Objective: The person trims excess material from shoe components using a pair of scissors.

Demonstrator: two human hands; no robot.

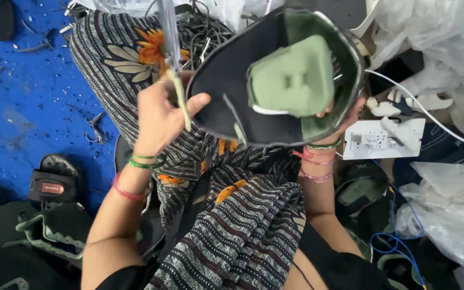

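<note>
The left hand [159, 115] is clenched around a thin pale tool [181, 104], seemingly a slim rod or blade with a clear handle rising above the fist; its thumb stretches across to press on the black edge of the shoe upper [275, 80]. The tool's tip points down just beside that edge, touching or nearly touching it; which one cannot be told. The right hand [345, 115] is mostly hidden behind the upper, grasping it from the far side, with only fingertips showing at its rim and a wrist with green and pink bangles below.

The upper sits between the two hands, held up over the person's lap, its opening turned to the camera: black outside, green lining, and a pale green padded tongue piece in the middle. Judging by its clean outline, the piece looks largely formed, and the work in hand appears to be trimming or finishing along its left edge; how much of the edge is left cannot be read.

Beneath the hands lies the lap in striped cloth with orange flowers [135, 51]. Right of the right hand rest a white power strip [385, 139] with a white cable, and clear plastic bags [447, 209] beyond it. Left of the left hand, on the blue floor [22, 107], lie small scissors [95, 126], black scraps, a sandal [55, 182] and further green and black upper pieces [49, 231]
</note>
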